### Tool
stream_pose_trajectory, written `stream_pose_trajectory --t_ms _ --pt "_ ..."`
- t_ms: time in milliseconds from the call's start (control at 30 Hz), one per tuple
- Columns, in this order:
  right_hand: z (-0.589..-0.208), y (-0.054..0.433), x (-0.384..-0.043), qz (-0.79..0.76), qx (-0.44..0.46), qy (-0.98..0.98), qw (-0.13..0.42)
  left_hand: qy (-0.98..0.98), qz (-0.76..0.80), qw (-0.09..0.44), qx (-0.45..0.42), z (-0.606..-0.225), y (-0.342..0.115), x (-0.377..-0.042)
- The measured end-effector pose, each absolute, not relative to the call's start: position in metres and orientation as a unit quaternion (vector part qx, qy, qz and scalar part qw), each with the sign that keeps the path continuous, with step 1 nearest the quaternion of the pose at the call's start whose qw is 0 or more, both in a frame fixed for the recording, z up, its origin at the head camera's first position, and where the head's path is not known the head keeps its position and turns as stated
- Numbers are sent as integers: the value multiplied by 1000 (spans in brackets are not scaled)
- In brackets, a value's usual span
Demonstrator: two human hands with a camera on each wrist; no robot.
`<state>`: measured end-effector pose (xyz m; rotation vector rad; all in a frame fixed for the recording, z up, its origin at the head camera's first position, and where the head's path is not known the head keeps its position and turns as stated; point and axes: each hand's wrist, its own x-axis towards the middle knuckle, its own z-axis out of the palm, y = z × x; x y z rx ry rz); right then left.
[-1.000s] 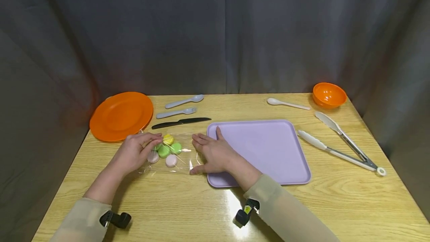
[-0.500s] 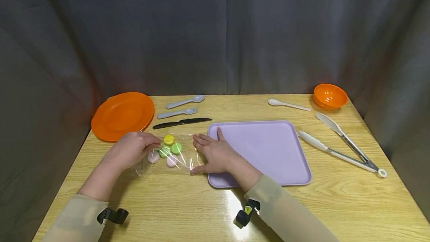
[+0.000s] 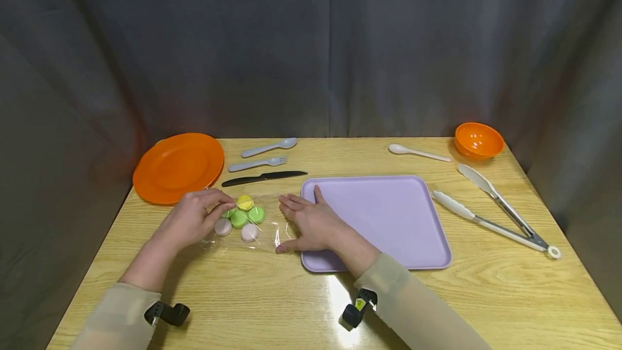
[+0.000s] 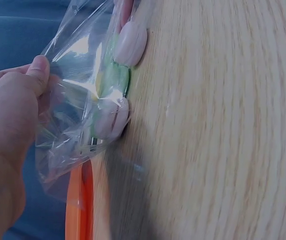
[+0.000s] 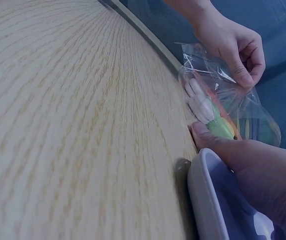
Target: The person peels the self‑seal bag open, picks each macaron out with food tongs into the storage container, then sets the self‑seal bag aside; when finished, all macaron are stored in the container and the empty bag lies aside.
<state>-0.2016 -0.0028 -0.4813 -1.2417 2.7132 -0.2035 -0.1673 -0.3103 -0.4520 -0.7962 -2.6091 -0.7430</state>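
A clear plastic bag [image 3: 268,224] lies on the table, with several macarons inside: a yellow macaron [image 3: 245,202], green ones [image 3: 238,219] and pale pink ones [image 3: 250,233]. My left hand [image 3: 194,216] pinches the upper film near the bag's left end between thumb and fingertips. The left wrist view shows the film [image 4: 75,107] lifted up from the macarons toward that thumb. At the bag's right end, my right hand [image 3: 311,223] rests with fingers spread. Its thumb and fingertips lie at the bag's edge, and its palm is over the left rim of the lilac tray [image 3: 389,220].
Behind the bag lie a black knife [image 3: 264,178], a grey fork [image 3: 257,164] and a grey spoon [image 3: 269,147]. An orange plate [image 3: 178,169] sits at the back left. Toward the right are tongs [image 3: 500,209], a white spoon [image 3: 419,152] and an orange bowl [image 3: 479,141].
My left hand tipped left and down half a second ago, pulling the film, and is now back near its first position, still pinching it. The right hand has stayed in place.
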Motion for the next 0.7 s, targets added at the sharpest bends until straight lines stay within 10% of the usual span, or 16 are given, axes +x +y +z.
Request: stream_pose_trajectory --t_ms 700 --pt "-480 -16 -200 -117 -402 905 79 -913 -285 139 -257 -459 -308 -163"
